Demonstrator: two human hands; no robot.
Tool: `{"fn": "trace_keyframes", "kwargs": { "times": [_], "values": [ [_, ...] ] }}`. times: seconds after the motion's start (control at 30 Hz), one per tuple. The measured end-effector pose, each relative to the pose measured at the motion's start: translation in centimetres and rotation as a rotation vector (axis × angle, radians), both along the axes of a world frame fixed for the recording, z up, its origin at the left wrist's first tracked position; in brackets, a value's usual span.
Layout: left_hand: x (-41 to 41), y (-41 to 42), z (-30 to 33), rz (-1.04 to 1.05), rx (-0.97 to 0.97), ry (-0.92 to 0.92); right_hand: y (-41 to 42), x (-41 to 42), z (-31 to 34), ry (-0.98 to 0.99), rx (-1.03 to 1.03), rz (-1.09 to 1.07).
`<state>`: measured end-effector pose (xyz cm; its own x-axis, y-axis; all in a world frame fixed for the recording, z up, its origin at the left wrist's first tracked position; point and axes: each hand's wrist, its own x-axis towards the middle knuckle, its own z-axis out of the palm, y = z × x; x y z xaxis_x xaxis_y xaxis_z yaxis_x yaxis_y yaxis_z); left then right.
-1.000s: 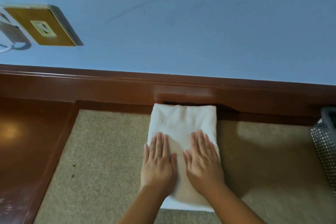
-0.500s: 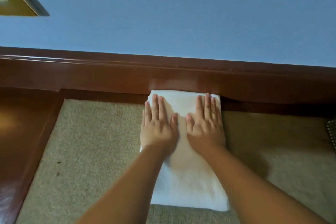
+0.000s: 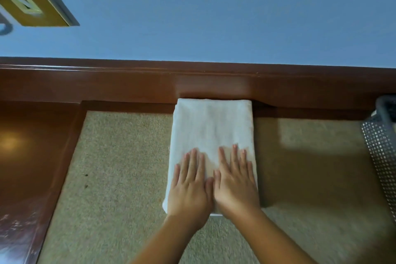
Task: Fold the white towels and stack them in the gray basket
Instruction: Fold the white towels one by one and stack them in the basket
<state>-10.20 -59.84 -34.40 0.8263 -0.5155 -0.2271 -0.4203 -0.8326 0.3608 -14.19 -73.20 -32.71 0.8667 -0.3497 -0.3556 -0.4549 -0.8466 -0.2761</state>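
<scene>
Hands, left hand [image 3: 189, 186] and right hand [image 3: 234, 184], flatten rectangular terry towel [image 3: 211, 130].

Head view: looks forward-down, close over carpet [image 3: 120, 178], wall [image 3: 214, 17] ahead.

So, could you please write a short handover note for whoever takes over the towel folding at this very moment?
Left hand: open, fingers straight, pressing flat on the near half of the white towel.
Right hand: open, flat on the towel beside the left, thumbs nearly touching.
Towel: folded into a narrow rectangle on the beige carpet, far end against the brown baseboard.
Gray basket: at the right edge, mostly out of frame; contents not visible.
Done: this towel looks folded lengthwise.
Left: probably fold it shorter, then place it in the basket.
</scene>
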Motion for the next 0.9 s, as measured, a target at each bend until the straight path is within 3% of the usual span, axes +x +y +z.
{"fn": "trace_keyframes", "kwargs": {
  "times": [0.13, 0.27, 0.43, 0.6, 0.73, 0.9],
  "values": [
    [0.3, 0.3, -2.7, 0.051, 0.002, -0.053, -0.7, -1.4, -3.5, -0.117, -0.074, 0.034],
    [0.6, -0.3, -1.1, 0.052, 0.041, -0.004, -1.2, -0.9, -3.2, -0.102, -0.046, 0.085],
    [0.1, 2.3, 1.6, -0.131, 0.104, 0.088, -1.9, -4.2, -1.4, -0.102, -0.045, 0.263],
    [-3.0, 6.6, 0.4, -0.329, 0.126, -0.026, -2.0, -9.9, -1.9, -0.104, -0.123, 0.410],
    [-2.6, 7.0, -0.5, -0.323, 0.116, -0.123, -1.6, -8.9, -2.6, -0.139, -0.197, 0.400],
    [-2.5, 5.3, 0.6, -0.299, 0.279, -0.113, -0.1, -8.1, -1.7, -0.035, -0.271, 0.343]
  ]
}}
